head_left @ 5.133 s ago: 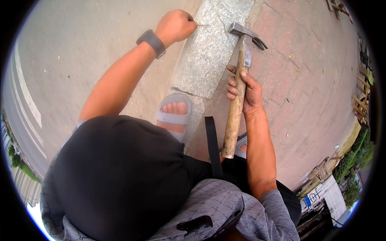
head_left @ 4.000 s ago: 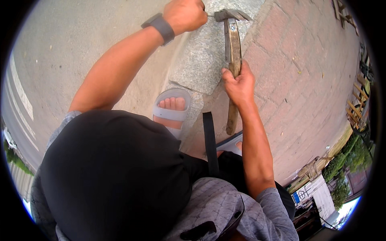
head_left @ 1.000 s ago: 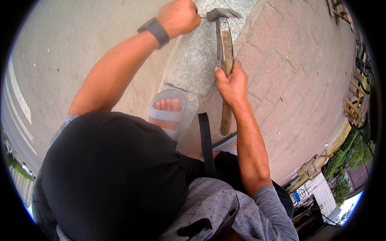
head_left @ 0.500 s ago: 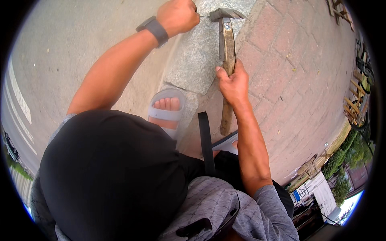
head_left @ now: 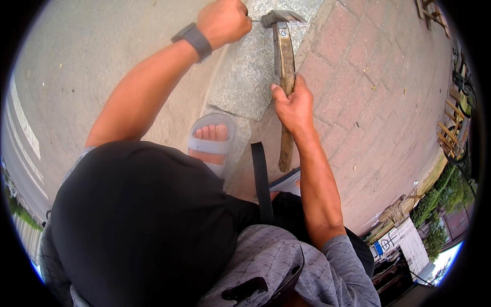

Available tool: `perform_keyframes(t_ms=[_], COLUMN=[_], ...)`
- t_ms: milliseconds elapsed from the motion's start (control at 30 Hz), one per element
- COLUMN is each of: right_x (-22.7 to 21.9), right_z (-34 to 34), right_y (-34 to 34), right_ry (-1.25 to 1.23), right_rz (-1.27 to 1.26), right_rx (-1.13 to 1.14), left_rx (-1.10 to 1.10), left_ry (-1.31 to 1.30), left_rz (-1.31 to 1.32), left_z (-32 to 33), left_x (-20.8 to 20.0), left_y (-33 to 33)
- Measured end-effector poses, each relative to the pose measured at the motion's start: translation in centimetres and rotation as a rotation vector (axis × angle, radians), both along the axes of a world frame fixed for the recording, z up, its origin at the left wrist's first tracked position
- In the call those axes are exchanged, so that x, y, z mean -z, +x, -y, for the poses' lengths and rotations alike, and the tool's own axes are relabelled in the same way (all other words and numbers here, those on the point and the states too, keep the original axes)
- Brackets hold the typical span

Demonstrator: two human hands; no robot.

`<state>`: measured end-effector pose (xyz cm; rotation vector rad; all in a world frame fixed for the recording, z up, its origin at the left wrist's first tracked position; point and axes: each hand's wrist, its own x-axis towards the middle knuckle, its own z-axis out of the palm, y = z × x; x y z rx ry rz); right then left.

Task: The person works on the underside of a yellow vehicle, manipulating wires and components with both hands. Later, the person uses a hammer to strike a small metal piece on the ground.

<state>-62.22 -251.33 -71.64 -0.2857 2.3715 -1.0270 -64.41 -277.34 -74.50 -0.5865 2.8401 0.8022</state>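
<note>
A claw hammer [head_left: 287, 59] with a worn wooden handle and a dark metal head is gripped mid-handle by my right hand [head_left: 294, 106]. Its head lies over the pale granite kerbstone [head_left: 244, 77], claw to the right and striking face to the left. My left hand [head_left: 225, 23], with a dark watch [head_left: 197, 42] at the wrist, is closed at the far edge of the kerb. From its fingers a thin, nail-like piece of metal [head_left: 255, 21] points right, its tip close to the striking face. I cannot tell whether the two touch.
Grey road surface [head_left: 102, 56] lies left of the kerb, reddish paving [head_left: 358, 82] to the right. My sandalled foot [head_left: 211, 134] rests by the kerb below my hands. A black strap [head_left: 262, 181] hangs near my lap. Wooden frames [head_left: 450, 130] stand at the far right.
The hammer and my right hand have shifted slightly left. My left hand has moved a little left as well, still closed.
</note>
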Motion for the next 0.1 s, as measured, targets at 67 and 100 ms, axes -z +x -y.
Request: perform_keyframes(t_ms=[67, 100], right_x=[0.15, 0.27], right_z=[-0.01, -0.01], right_y=[0.03, 0.05], right_ry=[0.014, 0.046], right_rz=[-0.016, -0.013], right_rx=[-0.008, -0.014], left_rx=[0.012, -0.004], left_ry=[0.005, -0.021], left_rz=[-0.004, 0.018], left_z=[0.09, 0.05], left_x=[-0.01, 0.03], left_y=[-0.04, -0.03])
